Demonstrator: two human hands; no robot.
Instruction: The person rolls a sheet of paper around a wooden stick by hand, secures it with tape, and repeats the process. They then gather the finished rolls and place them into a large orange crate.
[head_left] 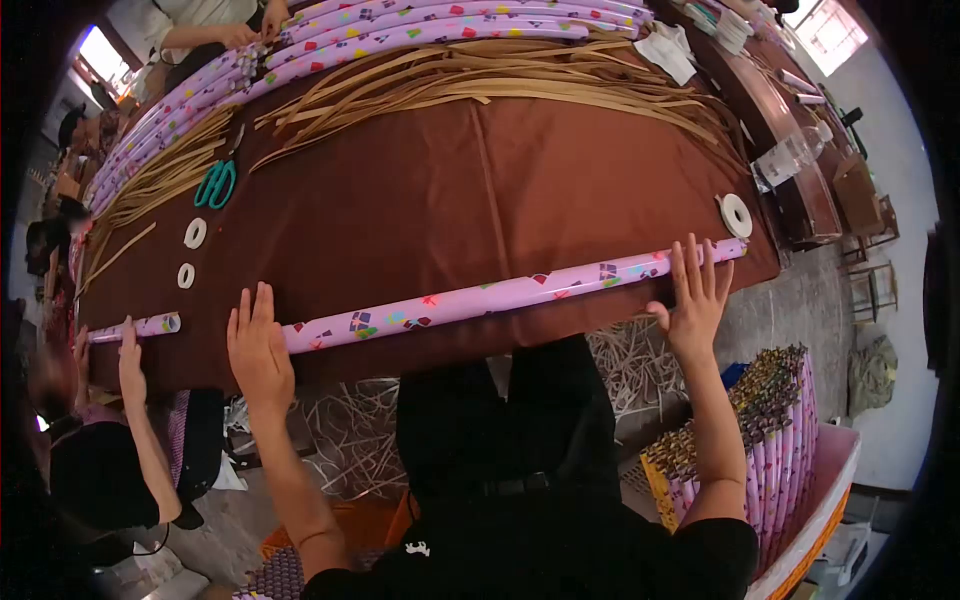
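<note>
A long roll of pink patterned wrapping paper lies across the brown-covered table, close to its near edge. At its left end rests my left hand, palm down with the fingers stretched out; that end of the roll is partly hidden by it. My right hand lies flat near the other end, fingers spread over the paper and thumb out to the side. Neither hand grasps anything. Just beyond the roll's right end sits a white tape roll.
Teal-handled scissors and two smaller tape rolls lie at left. Brown strips and more pink rolls line the far side. Co-workers' hands are at left and far left. A bin of finished rolls stands right.
</note>
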